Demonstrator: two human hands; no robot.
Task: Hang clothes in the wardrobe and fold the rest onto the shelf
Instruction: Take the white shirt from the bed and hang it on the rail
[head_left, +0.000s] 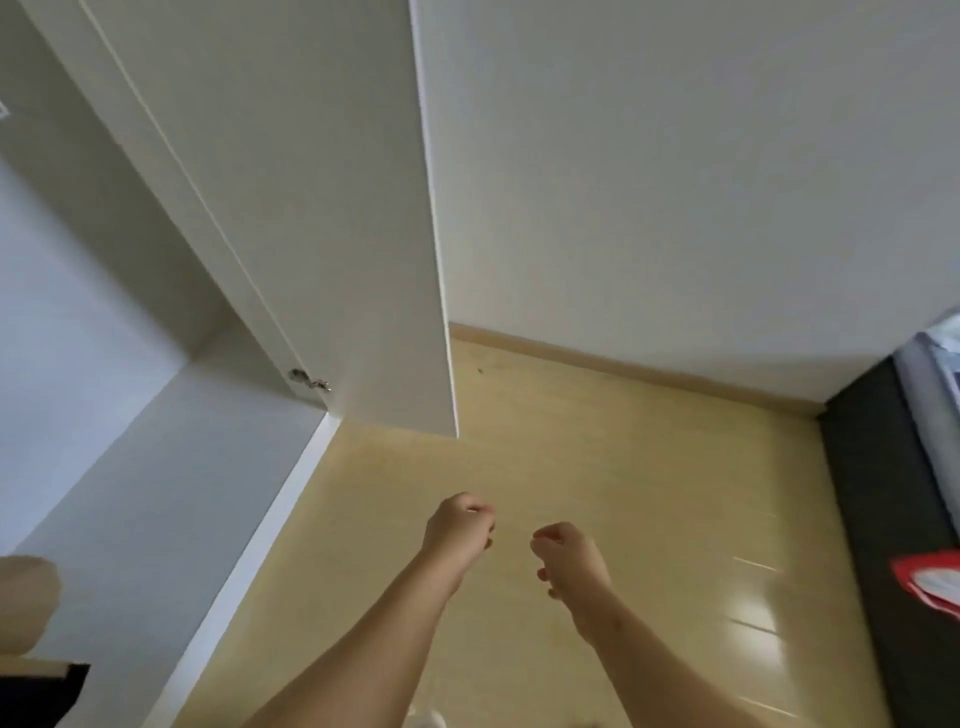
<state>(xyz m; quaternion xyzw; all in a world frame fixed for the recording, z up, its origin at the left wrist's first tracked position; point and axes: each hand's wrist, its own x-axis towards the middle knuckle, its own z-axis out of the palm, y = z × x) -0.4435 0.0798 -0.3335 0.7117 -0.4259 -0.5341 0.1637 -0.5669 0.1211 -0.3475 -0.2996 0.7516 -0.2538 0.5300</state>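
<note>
The white wardrobe (130, 467) fills the left of the view, its door (311, 208) swung open toward me with a metal hinge (309, 379) at the bottom. Both my arms reach out over the yellow floor. My left hand (460, 527) hangs with fingers loosely curled and holds nothing. My right hand (569, 558) is beside it, a short gap apart, fingers also loosely curled and empty. At the right edge a red and white item (932, 582) lies on a dark surface (883, 519); I cannot tell what it is.
A white wall (675, 182) with a wooden skirting board (623, 369) stands ahead. The glossy yellow floor (623, 493) lies between wardrobe and dark surface. A tan object (26, 603) sits at the lower left, above a dark edge (41, 691). Pale fabric (935, 374) shows at the right.
</note>
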